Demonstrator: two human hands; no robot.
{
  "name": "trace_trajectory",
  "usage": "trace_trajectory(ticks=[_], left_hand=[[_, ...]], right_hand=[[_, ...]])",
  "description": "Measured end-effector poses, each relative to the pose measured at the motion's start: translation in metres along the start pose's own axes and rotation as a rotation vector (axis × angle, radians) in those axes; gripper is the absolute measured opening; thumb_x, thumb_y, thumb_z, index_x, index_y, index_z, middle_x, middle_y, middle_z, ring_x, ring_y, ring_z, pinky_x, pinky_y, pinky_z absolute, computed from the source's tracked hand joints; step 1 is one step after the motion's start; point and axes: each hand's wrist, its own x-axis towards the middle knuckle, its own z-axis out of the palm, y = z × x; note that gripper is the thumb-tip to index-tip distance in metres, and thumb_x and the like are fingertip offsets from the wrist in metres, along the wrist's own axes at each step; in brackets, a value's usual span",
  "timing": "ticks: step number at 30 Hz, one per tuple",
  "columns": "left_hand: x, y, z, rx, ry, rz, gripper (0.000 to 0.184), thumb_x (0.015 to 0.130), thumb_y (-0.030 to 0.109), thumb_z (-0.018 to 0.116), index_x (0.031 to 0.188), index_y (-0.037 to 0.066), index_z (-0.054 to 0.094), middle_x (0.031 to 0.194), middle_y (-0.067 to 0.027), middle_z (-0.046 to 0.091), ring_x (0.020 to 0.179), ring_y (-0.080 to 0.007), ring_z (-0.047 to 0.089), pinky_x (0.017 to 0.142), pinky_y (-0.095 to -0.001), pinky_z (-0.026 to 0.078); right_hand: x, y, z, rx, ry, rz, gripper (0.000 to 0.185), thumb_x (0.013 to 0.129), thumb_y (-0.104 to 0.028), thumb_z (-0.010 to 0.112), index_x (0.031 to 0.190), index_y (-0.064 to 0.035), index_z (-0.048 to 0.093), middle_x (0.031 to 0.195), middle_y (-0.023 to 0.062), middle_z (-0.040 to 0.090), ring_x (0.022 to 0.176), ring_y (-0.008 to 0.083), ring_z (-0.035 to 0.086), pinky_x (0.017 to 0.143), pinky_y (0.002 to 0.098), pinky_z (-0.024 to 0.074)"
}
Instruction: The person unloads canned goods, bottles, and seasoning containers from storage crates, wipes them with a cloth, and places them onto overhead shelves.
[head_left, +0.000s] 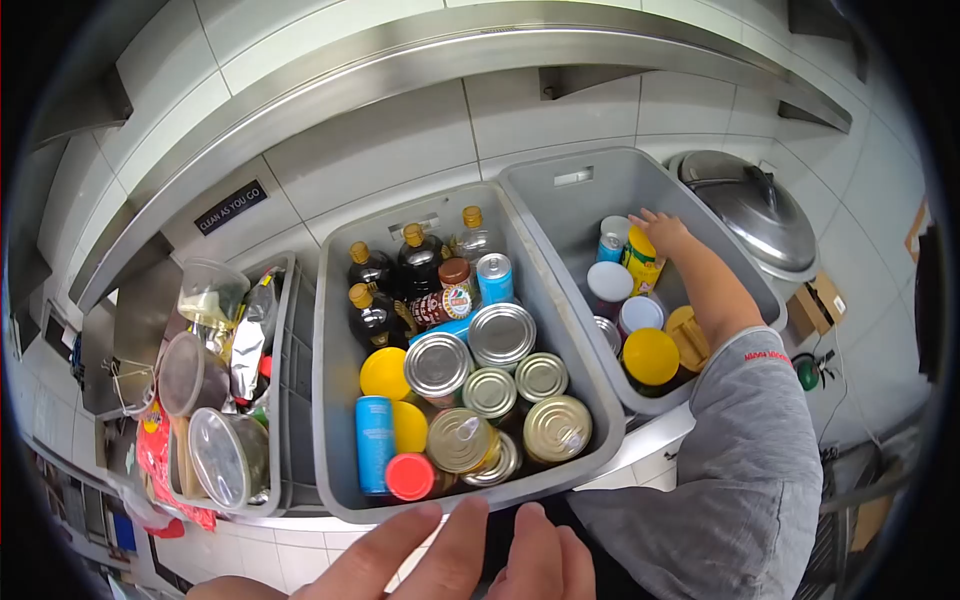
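My right hand (664, 234) reaches into the right grey bin (545, 190), its fingers around the top of a yellow can (642, 264). Beside that can stand a blue drink can (613, 240) and white-lidded containers (610, 282). Nearer to me are a yellow lid (651, 356) and another yellow container (688, 338) partly under my forearm. My left hand (450, 560) is at the bottom edge, fingers stretched out and apart, holding nothing. It is in front of the middle grey bin (345, 495), near a red-lidded container (410, 477).
The middle bin holds dark bottles (420, 258), several tins (503, 335) and a tall blue can (375, 445). At left, a grey crate (288, 400) holds plastic tubs (228, 458) and packets. A lidded metal pot (750, 205) stands at right. A steel shelf (440, 50) runs above.
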Motion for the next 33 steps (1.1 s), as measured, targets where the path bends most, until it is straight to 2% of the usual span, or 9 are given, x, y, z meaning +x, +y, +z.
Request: trace_trajectory(ticks=[12,18,20,21,23,24,25,27,33], left_hand=[[0.032,0.027,0.021,-0.106,-0.056,-0.158,0.018,0.074,0.013,0.066,0.091,0.019,0.068,0.088,0.0044,0.067,0.076,-0.015,0.063,0.067,-0.0297,0.05],[0.044,-0.032,0.121,-0.978,-0.284,-0.477,0.065,0.079,0.018,0.076,0.136,0.012,0.046,0.136,-0.015,0.05,0.118,-0.0354,0.055,0.095,-0.0461,0.047],[0.076,-0.031,0.138,-1.172,-0.131,-0.568,0.082,0.086,0.028,0.074,0.15,0.015,0.024,0.149,-0.0209,0.036,0.133,-0.0373,0.044,0.105,-0.0486,0.041],[0.094,-0.032,0.139,-1.263,-0.016,-0.599,0.089,0.089,0.034,0.071,0.155,0.016,0.014,0.152,-0.0229,0.03,0.137,-0.0369,0.039,0.108,-0.0494,0.038],[0.114,-0.044,0.133,-1.423,0.222,-0.543,0.091,0.093,0.04,0.065,0.156,0.016,0.004,0.153,-0.0264,0.027,0.138,-0.0365,0.037,0.109,-0.0466,0.036],[0.115,-0.043,0.113,-1.692,0.299,-0.506,0.09,0.094,0.045,0.061,0.156,0.015,0.004,0.152,-0.0253,0.03,0.136,-0.0336,0.04,0.109,-0.0436,0.036],[0.107,-0.045,0.093,-2.038,0.188,-0.436,0.092,0.094,0.036,0.064,0.156,0.012,0.001,0.15,-0.0225,0.033,0.133,-0.0296,0.044,0.109,-0.0402,0.037],[0.075,-0.031,0.08,-1.727,0.3,-0.369,0.091,0.094,0.024,0.064,0.156,0.009,-0.002,0.149,-0.018,0.035,0.13,-0.0256,0.047,0.108,-0.0379,0.037],[-0.045,-0.103,-0.005,-1.483,0.456,-0.346,0.087,0.097,0.01,0.055,0.155,0.007,-0.009,0.153,-0.0167,0.03,0.137,-0.0232,0.037,0.112,-0.0344,0.032]], right_hand=[[-0.029,0.031,-0.047,0.353,-0.117,-0.079,0.113,0.051,-0.041,0.088,0.145,-0.0069,0.036,0.135,0.0258,0.045,0.126,0.0425,0.048,0.103,0.0448,0.0445],[-0.22,0.055,-0.255,0.429,0.396,-0.288,0.102,0.06,-0.026,0.083,0.147,-0.0055,0.034,0.13,0.0215,0.048,0.122,0.0363,0.049,0.105,0.0396,0.0425],[-0.273,0.054,-0.301,1.006,0.672,-0.365,0.108,0.066,-0.031,0.083,0.153,-0.0065,0.024,0.151,0.0167,0.037,0.134,0.0327,0.042,0.113,0.0387,0.0328],[-0.286,0.052,-0.304,0.688,1.242,-0.333,0.101,0.071,-0.027,0.08,0.153,-0.0075,0.025,0.153,0.0192,0.035,0.139,0.0328,0.038,0.114,0.0385,0.0317],[-0.33,-0.018,-0.296,1.229,1.511,-0.248,0.107,0.068,-0.029,0.084,0.154,-0.007,0.023,0.157,0.0207,0.027,0.143,0.0379,0.03,0.116,0.0462,0.0267],[-0.341,-0.07,-0.28,1.362,1.478,-0.485,0.11,0.065,-0.028,0.087,0.154,-0.0093,0.024,0.157,0.0233,0.023,0.143,0.0418,0.027,0.115,0.0499,0.0268],[-0.354,-0.11,-0.263,1.214,1.46,-0.48,0.112,0.062,-0.027,0.089,0.153,-0.012,0.026,0.157,0.0256,0.019,0.143,0.0452,0.025,0.114,0.0518,0.0278],[-0.381,-0.179,-0.236,0.671,1.434,-0.234,0.114,0.056,-0.021,0.092,0.152,-0.0178,0.032,0.157,0.0298,0.013,0.142,0.0513,0.022,0.112,0.054,0.0304],[-0.353,-0.301,-0.289,0.604,1.681,-0.433,0.083,0.059,-0.004,0.087,0.135,-0.0193,0.056,0.158,0.03,0.006,0.143,0.0503,0.02,0.112,0.0502,0.0322]])
